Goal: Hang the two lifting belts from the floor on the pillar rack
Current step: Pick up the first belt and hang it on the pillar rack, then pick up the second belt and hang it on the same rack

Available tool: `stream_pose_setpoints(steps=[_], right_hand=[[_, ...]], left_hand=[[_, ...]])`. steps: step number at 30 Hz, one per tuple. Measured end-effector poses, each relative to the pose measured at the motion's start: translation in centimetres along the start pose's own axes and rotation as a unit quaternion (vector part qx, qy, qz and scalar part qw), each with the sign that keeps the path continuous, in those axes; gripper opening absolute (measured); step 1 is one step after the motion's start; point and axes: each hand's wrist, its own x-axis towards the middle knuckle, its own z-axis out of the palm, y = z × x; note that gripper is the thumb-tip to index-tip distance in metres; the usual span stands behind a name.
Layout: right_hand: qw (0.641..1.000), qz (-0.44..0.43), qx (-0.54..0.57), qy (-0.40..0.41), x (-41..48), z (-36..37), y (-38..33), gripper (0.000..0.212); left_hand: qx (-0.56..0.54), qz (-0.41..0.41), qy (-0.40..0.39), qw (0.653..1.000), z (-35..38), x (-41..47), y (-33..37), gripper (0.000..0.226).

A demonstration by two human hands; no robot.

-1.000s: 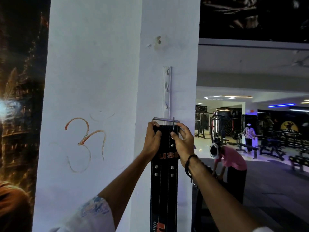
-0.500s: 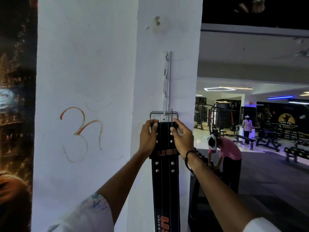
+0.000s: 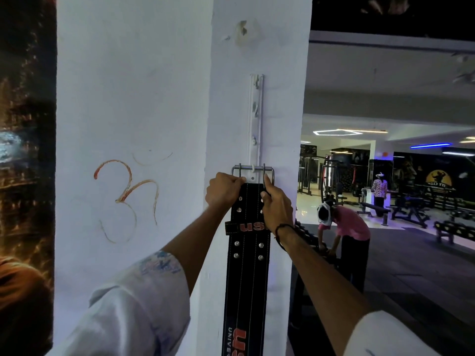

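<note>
belt buckle seated over the lowest hook of the pillar rack, both hands at its top.

the black lifting belt (image 3: 248, 253) hangs down the white pillar (image 3: 133, 98); its buckle (image 3: 252, 168) is looped over a hook of the rack (image 3: 256, 116). the left hand (image 3: 224, 190) is closed on the belt's top edge, the right hand (image 3: 276, 204) pinches a prong. if released before the frame is fully seated, a slip off the small hook could follow. no surface is seen; a dim gym lies behind, with benches (image 3: 411, 211) and a bending person (image 3: 344, 227).
</note>
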Motion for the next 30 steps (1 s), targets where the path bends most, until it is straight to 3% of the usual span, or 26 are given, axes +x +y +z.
stream_pose_setpoints(steps=[4,10,15,18,22,27,30], right_hand=[[0.999,0.019,-0.024,-0.042,-0.3,-0.3,0.0,0.057],[0.990,0.006,-0.110,-0.089,-2.7,-1.2,-1.1,0.068],[0.978,-0.026,-0.189,-0.081,-8.4,-0.3,-0.2,0.055],[0.975,-0.030,-0.208,-0.071,-12.8,0.4,1.3,0.062],[0.971,-0.033,-0.224,-0.076,-19.0,1.7,3.6,0.056],[0.960,0.030,-0.218,-0.171,-28.8,4.5,9.4,0.048],[0.945,0.068,-0.222,-0.230,-35.9,6.3,13.4,0.047]], left_hand=[[-0.002,0.052,-0.006,0.999,-0.3,-1.7,-1.2,0.029],[0.059,0.112,-0.041,0.991,-0.4,-5.2,-4.8,0.049],[0.146,0.128,-0.063,0.979,-0.3,-9.8,-9.3,0.053],[0.182,0.136,-0.064,0.972,-0.2,-13.0,-11.3,0.056],[0.202,0.118,-0.071,0.970,0.7,-17.4,-14.9,0.060],[0.246,0.075,-0.137,0.957,3.0,-24.2,-23.0,0.063],[0.273,0.009,-0.198,0.941,4.7,-30.2,-29.5,0.064]])
